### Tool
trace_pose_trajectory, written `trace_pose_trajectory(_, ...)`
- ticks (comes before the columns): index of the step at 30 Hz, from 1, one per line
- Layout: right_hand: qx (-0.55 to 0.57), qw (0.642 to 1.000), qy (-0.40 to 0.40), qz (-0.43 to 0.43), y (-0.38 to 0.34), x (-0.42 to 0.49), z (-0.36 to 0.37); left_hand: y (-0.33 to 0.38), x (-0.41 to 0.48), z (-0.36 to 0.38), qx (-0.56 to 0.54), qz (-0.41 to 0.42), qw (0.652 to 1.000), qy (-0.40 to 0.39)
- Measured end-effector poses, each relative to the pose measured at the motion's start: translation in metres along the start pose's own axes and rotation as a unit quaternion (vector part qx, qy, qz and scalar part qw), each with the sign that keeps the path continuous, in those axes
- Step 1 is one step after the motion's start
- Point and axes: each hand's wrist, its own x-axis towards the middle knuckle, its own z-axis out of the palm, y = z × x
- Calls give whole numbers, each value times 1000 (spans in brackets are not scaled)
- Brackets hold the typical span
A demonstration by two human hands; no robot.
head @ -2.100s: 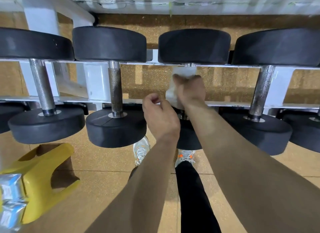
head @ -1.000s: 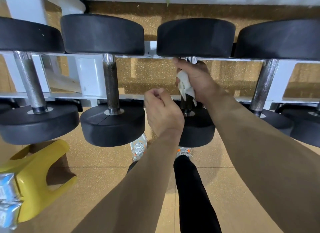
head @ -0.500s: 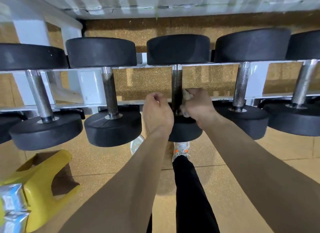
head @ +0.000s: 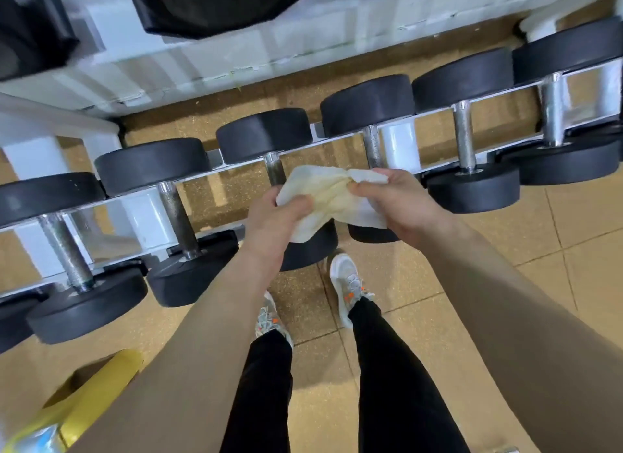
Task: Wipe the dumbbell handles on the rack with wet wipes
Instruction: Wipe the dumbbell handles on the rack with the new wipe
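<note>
Dumbbell handles (head: 177,213) in a slanting row across the middle of the frame, climbing from lower left to upper right, each laid across the white rack (head: 141,216) between black heads; bare knurled steel, some bright, some dark and rust-flecked; rigid, pinned in place by sheer weight, no give under a hard squeeze; probably rough enough to snag thin tissue. Wet wipe (head: 332,196) at frame centre, off the metal, stretched between both hands in front of the third handle from the left (head: 274,171); white, crumpled, stained yellowish in the middle; limp, light, presumably damp, likely to bunch or tear if pulled hard. Left hand (head: 273,223) gripping the wipe's left edge, thumb on top, fingers curled beneath; right hand (head: 401,206) pinching the right end, fingers curled round a wad of it; neither hand on a dumbbell. Seemingly turning or refolding to a cleaner face before the next bar. Best applied wrapped round a handle at mid-length, palm closed over the tissue, then slid and twisted between the two heads; no lifting needed. Yellow stool (head: 97,382) in the lower left corner; bluish packet (head: 37,439) at the very edge beside it, perhaps the wipes pack, too cropped to tell. Pale shoes (head: 347,284) and black trouser legs at bottom centre.
</note>
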Motion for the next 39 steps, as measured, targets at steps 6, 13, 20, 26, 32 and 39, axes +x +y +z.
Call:
trace_pose_trajectory(6,67,994,75,47,12,4,-42,2,-1,41,16,-20,1000,-2)
trace_pose_trajectory(13,14,999,22,23,9,32,-86,1,22,101,-55,-82,994,44)
trace_pose_trajectory(20,-26,997,41,56,1,74,-129,-1,58,148,-59,-37,984,161)
trace_pose_trajectory(26,-131,988,75,-32,-11,109,-140,-5,88,166,65,28,969,237)
trace_pose_trajectory(32,-330,918,146,-164,2,136,-118,-6,124,165,186,84,935,289)
trace_pose_trajectory(39,-337,913,157,-169,37,163,-117,-27,150,155,303,97,899,300)
